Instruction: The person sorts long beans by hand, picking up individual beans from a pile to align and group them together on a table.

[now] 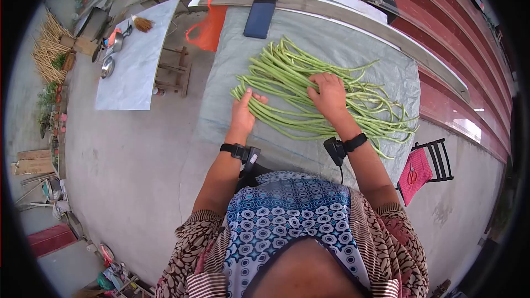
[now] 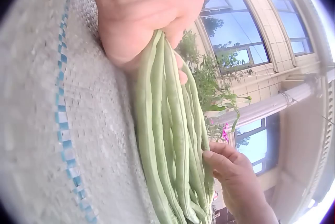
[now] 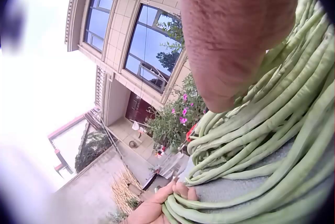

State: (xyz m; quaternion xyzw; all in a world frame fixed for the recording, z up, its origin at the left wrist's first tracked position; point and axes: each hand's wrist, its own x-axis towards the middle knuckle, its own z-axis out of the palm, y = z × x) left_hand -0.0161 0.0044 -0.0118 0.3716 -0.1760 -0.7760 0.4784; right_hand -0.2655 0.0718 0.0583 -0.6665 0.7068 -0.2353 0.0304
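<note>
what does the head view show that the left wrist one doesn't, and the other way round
Only the head view shows the phone, the orange bag and the brush on the side table.

Only the left wrist view shows the building's windows and a pale pipe running past them.

Both show the long green beans, the left hand and right hand on them, and pink flowers.

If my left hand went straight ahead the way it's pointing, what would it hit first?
Probably more of the long green beans, just beyond your left hand; the phone lies past them. Whether it would clear the beans is unclear.
</note>
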